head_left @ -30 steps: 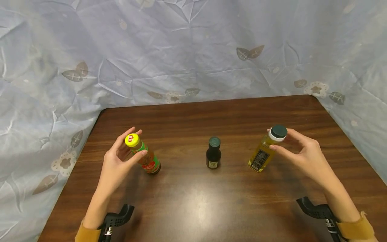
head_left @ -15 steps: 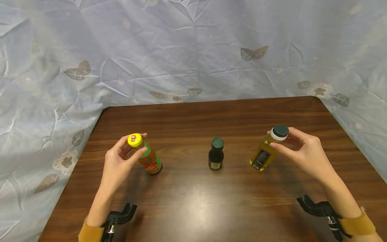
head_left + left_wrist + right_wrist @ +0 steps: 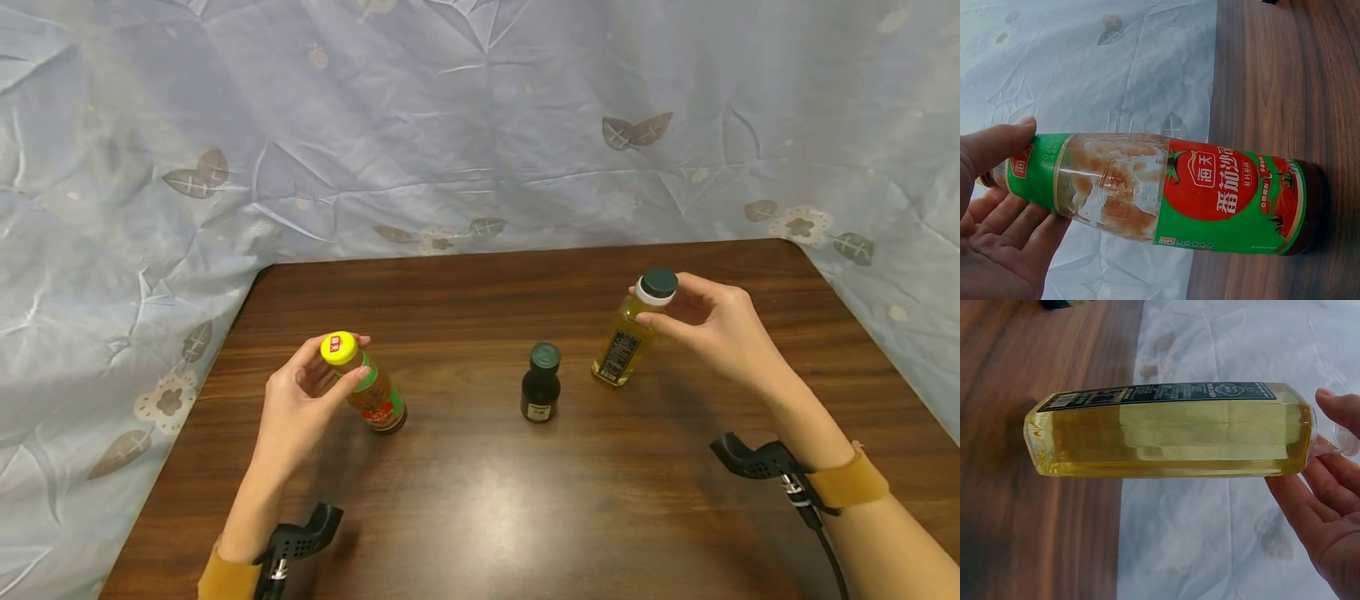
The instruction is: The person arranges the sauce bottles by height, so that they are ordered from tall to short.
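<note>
My left hand grips a tomato ketchup bottle by its neck, thumb on the near side. The bottle has a yellow cap, and the left wrist view shows its green and red label, with sauce smeared inside the glass. On the right, my right hand holds a clear bottle of yellow liquid by its neck, under a dark green cap. That bottle has a black label; its base appears just above the table. Between the two stands a small dark bottle with a green cap, untouched.
The brown wood-grain table has a glare spot near its front. A pale curtain with leaf and flower prints hangs behind and beside it. Black camera mounts are strapped to both wrists.
My right hand has carried the bottle of yellow liquid leftward and farther back, nearer the small dark bottle. My left hand has closed more around the ketchup bottle, which stays nearly in place.
</note>
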Motion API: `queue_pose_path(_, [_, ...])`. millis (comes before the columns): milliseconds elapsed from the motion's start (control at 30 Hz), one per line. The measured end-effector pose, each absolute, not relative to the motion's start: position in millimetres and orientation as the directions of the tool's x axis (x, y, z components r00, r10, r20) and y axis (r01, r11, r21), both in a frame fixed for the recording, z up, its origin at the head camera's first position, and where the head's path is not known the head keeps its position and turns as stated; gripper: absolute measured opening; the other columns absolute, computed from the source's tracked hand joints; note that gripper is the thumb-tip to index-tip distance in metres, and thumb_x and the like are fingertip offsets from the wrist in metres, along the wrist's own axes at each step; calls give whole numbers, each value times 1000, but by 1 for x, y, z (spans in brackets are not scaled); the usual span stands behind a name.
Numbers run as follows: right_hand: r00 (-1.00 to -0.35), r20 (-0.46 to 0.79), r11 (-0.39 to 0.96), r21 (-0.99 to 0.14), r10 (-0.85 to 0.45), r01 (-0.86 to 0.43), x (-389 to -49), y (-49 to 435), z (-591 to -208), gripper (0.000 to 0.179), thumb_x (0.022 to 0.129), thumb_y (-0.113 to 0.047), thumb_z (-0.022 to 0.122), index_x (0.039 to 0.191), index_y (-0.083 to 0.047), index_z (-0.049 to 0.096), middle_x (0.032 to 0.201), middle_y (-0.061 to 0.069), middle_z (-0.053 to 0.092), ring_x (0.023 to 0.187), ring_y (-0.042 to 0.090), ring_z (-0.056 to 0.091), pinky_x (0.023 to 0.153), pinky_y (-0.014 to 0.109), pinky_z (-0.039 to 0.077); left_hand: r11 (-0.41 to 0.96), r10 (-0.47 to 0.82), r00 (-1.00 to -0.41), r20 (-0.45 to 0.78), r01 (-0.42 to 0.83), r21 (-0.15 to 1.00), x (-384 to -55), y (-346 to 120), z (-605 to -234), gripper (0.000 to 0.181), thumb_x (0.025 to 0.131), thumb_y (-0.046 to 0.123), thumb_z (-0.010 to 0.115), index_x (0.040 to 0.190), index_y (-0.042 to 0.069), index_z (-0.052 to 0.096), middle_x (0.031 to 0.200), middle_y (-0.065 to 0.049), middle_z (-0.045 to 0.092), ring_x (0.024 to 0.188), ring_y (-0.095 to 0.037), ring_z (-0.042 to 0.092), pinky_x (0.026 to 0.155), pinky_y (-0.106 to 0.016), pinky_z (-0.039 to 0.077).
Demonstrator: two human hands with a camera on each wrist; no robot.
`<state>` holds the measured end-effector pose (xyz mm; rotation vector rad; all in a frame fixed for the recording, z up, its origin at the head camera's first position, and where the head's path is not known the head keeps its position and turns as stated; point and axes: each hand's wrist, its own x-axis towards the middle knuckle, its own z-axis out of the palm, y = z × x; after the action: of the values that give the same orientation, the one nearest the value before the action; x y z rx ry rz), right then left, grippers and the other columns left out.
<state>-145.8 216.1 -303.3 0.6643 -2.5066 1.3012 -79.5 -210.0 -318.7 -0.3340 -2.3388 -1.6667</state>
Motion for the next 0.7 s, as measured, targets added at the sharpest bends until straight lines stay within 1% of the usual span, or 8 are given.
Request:
queue_pose_path(100, [-869, 385, 495, -714, -312, -494, -157, 198, -289, 32, 77, -2, 73, 108, -2, 64, 99, 12, 67, 85, 9, 65, 66, 15, 53, 334, 38, -945, 324, 317, 888, -78, -207, -314, 37, 82, 0, 66, 116, -5, 54, 114, -21, 60, 111, -24, 56, 95, -22, 44])
queue_pose_path(267, [-847, 358, 454, -725, -393, -517, -187, 172, -281, 32, 79, -6, 72, 110, -2, 63, 102, 10, 66, 89, 17, 65, 72, 19, 53, 335, 28, -952, 306, 297, 894, -78, -206, -313, 37, 82, 0, 67, 116, -6, 54, 114, -22, 59, 111, -26, 55, 94, -22, 44])
queue_pose_path(400, [-828, 333, 402, -753, -450, -521, -210, 147, -279, 34, 80, -8, 72, 112, -1, 62, 104, 10, 66, 94, 21, 63, 77, 25, 53, 320, 30, -952, 306, 299, 899, -80, -210, -319, 37, 82, 1, 67, 117, -2, 55, 114, -19, 60, 111, -26, 55, 95, -22, 44])
queue_pose_path(533, [-790, 328, 329, -776, -518, -538, -231, 119, -278, 33, 79, -8, 72, 110, -2, 62, 102, 9, 65, 95, 19, 62, 81, 32, 53, 314, 29, -952, 304, 297, 902, -85, -216, -330, 39, 81, 4, 69, 118, 4, 56, 115, -15, 61, 112, -24, 55, 95, -23, 44])
queue_pose_path(700, [-723, 296, 186, -843, -624, -505, -253, 82, -282, 32, 79, -6, 72, 110, -2, 62, 104, 11, 65, 99, 21, 60, 85, 32, 52, 318, 24, -952, 305, 297, 901, -89, -222, -339, 38, 81, 7, 69, 117, 7, 57, 116, -11, 61, 112, -23, 55, 96, -24, 43])
